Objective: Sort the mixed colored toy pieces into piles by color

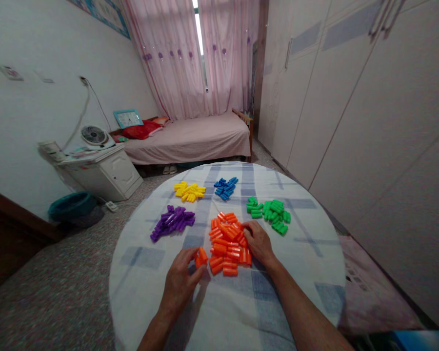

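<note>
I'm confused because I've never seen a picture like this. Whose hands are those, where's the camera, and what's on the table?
There's no robot: these are a person's own bare hands. The single picture comes from a camera on that person's head, looking forward and down. On the round table's checked cloth lie small pieces: purple, yellow, blue, green and a big orange pile. The left hand holds some orange pieces; the right hand touches the orange pile's edge.
</note>
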`<state>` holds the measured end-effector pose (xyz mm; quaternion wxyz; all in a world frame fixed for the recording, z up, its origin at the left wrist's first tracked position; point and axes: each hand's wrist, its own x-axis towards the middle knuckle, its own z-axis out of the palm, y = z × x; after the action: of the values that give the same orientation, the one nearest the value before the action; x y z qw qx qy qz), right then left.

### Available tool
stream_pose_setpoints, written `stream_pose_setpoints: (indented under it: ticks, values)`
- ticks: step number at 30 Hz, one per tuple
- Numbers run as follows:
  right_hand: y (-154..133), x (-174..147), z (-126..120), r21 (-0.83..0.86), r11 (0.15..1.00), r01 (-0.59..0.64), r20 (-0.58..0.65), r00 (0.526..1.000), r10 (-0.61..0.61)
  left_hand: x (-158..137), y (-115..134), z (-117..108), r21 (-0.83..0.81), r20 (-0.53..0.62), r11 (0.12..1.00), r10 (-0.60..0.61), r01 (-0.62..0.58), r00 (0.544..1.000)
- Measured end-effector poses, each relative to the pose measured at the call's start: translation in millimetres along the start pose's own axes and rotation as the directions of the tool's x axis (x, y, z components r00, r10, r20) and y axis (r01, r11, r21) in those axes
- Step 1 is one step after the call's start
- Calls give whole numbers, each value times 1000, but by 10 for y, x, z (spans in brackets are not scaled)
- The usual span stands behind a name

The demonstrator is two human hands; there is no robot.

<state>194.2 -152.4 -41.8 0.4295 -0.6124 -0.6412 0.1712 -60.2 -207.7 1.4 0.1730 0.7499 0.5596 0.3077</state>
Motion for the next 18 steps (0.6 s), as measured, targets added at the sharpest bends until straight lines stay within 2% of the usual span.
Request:
stream_pose_setpoints:
  ticks: [6, 10, 15, 18]
  values:
    - [5, 4, 3, 11, 1000, -6, 1, 1000, 6, 366, 322, 106, 69, 49, 980, 186, -189, 981]
    - [25, 5, 15, 16, 1000, 6, -6, 1000, -5, 524, 391, 213, 101, 67, 959, 257, -263, 964]
    - [46, 7, 30, 15, 1000, 8, -11, 1000, -8, 666, 276, 265, 53, 17, 969, 242, -242, 970]
    - [53, 8, 35, 19, 1000, 6, -14, 1000, -6, 872, 182, 272, 36, 9, 980, 198, -198, 980]
